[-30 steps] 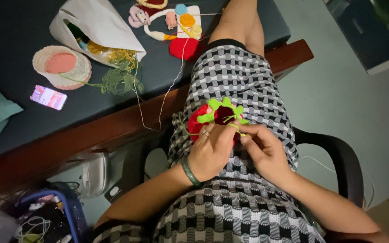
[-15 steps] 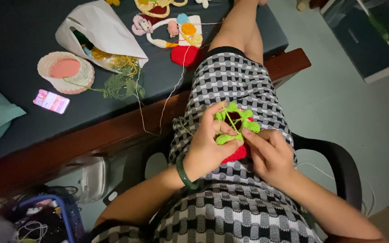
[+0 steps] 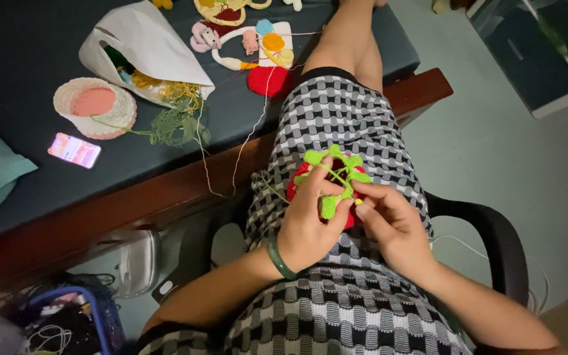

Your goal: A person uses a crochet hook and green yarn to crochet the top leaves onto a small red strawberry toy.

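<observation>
Since half a second before, the crochet piece (image 3: 331,184), red with a green leafy top, had barely shifted above the checked lap (image 3: 343,125). The left hand (image 3: 310,220) gripped it; the right hand (image 3: 392,223) pinched its green edge. On the dark table (image 3: 27,59) lay a white bag (image 3: 146,49), a round basket (image 3: 94,105) and a phone (image 3: 73,150).

Single head-worn camera, looking steeply down.
Close view of the lap and both hands; dark bed surface (image 3: 27,59) upper left, floor right.
</observation>
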